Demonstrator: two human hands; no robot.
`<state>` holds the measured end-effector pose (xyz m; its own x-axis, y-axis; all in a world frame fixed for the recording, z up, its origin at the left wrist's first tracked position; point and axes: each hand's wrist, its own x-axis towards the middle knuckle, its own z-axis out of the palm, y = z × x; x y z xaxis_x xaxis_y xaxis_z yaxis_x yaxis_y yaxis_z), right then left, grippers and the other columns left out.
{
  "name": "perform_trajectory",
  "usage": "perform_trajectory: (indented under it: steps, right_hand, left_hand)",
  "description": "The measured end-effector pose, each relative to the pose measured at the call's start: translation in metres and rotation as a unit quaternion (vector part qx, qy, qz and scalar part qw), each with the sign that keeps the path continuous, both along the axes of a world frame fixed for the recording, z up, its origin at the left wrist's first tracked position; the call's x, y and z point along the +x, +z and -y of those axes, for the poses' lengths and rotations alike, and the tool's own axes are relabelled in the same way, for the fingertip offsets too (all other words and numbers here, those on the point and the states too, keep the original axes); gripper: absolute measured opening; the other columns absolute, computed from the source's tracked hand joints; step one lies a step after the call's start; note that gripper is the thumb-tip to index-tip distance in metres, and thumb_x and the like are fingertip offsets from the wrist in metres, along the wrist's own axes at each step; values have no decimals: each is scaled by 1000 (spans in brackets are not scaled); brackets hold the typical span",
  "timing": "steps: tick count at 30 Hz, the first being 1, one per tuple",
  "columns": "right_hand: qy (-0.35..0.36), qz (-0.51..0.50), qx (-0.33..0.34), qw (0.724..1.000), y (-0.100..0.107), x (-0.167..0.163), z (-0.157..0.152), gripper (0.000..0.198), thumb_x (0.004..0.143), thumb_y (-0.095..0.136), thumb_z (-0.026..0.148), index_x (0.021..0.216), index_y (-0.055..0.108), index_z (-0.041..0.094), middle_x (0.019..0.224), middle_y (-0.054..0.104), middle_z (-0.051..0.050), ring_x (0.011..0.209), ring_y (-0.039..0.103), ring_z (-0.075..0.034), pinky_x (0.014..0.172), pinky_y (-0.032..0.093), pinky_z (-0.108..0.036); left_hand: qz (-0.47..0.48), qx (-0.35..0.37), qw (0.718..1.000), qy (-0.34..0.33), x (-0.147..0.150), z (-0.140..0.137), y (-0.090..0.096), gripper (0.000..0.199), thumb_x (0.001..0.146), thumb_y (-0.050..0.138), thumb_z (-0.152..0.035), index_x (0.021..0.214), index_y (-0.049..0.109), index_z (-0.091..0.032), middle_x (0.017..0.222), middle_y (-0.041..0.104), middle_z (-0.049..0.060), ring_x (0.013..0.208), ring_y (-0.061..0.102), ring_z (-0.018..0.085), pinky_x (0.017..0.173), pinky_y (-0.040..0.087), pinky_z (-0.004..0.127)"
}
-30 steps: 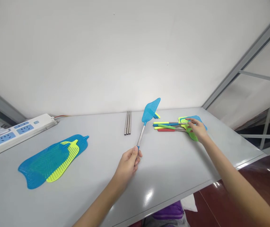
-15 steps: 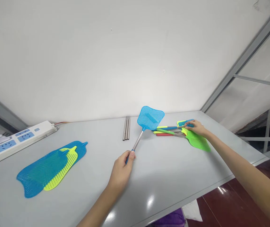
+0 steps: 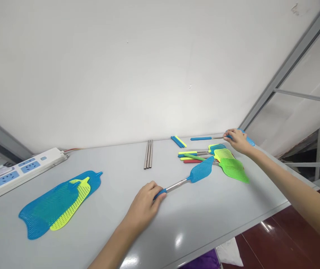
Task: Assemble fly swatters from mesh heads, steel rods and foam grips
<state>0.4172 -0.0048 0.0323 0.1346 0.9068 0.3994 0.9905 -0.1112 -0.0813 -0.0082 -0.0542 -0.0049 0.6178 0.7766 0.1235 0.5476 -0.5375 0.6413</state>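
Observation:
A blue fly swatter [image 3: 201, 170] is held by its blue handle in my left hand [image 3: 145, 200], fingers wrapped round the grip. Its head points right, with the tip in front of the handles of a pile of fly swatters [image 3: 232, 166]. Those have green, yellow and blue heads and lie overlapping on the table. Behind the pile, near the wall, my right hand [image 3: 236, 140] pinches a second blue fly swatter [image 3: 201, 139] where the metal rod meets the head. That swatter's handle points left; my hand partly covers its head.
Three metal rods [image 3: 148, 154] lie mid-table, with loose blue and yellow handle grips [image 3: 178, 141] by the wall. Loose blue and yellow swatter heads [image 3: 61, 201] overlap at left on the grey table [image 3: 115, 160]. A white power strip [image 3: 22, 168] stands behind them.
My right hand has moved back and right from the pile, carrying a blue fly swatter toward the wall. The fly swatter in my left hand has swung down to the right, uncovering the loose handle grips.

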Motion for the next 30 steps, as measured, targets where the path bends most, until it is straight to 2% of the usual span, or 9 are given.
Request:
perform_trajectory:
  steps: [3,9,13,16,19,22,26,28,30]
  right_hand:
    - [59,-12,-24,998,18,-27,6,23,77,36,36,81,54,22,98,54,-8,96,42,-27,76,29,-42]
    - [165,-98,-138,972,39,-99,25,23,79,34,38,83,51,22,86,59,-4,83,50,-21,81,28,-39]
    - [232,-123,-218,940,43,-139,38,26,79,34,40,85,54,23,85,59,-3,83,49,-21,81,27,-38]
    - [254,-88,-207,941,40,-160,42,23,78,40,39,81,57,23,84,59,-4,91,45,-24,81,25,-40]
    - [298,-61,-182,935,35,-175,43,20,80,39,31,78,57,22,83,60,-5,90,44,-23,77,25,-40]
    - [327,-48,-147,932,31,-186,43,17,81,39,25,79,56,22,81,60,-4,87,44,-20,77,25,-39]
    - [357,-45,-103,927,26,-199,44,17,82,39,25,82,55,23,84,59,-3,89,45,-19,82,25,-39]
    - [336,-58,-42,939,27,-200,43,18,81,39,29,90,55,24,98,55,-5,96,44,-20,85,26,-40]
    - [260,-96,52,959,30,-194,40,27,78,43,36,102,50,26,115,45,-6,107,38,-23,88,25,-42]
  left_hand:
    - [1,-1,1000,23,-2,-3,-1,19,82,34,-31,80,50,-21,75,50,1,71,48,15,65,38,27]
    - [-4,29,999,33,-7,-7,-1,19,80,38,-33,74,51,-20,75,52,1,72,49,16,65,38,28]
    - [100,-4,990,99,-12,-10,8,28,83,30,-38,84,52,-20,83,53,3,78,49,17,72,38,30]
    - [205,-99,965,129,-16,-11,14,43,85,15,-40,99,50,-20,88,53,5,77,49,16,70,39,30]
    - [177,-164,967,81,-15,-6,14,41,83,25,-43,111,45,-22,101,52,6,87,49,18,75,39,31]
    - [90,-86,991,42,-7,5,7,46,76,45,-42,117,39,-24,113,46,5,99,43,20,84,35,34]
    - [46,-4,998,42,1,14,-3,29,84,30,-29,108,45,-22,100,53,5,93,46,19,84,35,35]
    - [50,-4,997,54,1,15,-5,27,85,27,-27,103,45,-21,97,53,5,91,48,18,82,37,34]
    - [56,-2,997,57,-1,14,-3,26,85,26,-26,103,44,-21,96,53,5,89,48,17,80,38,33]
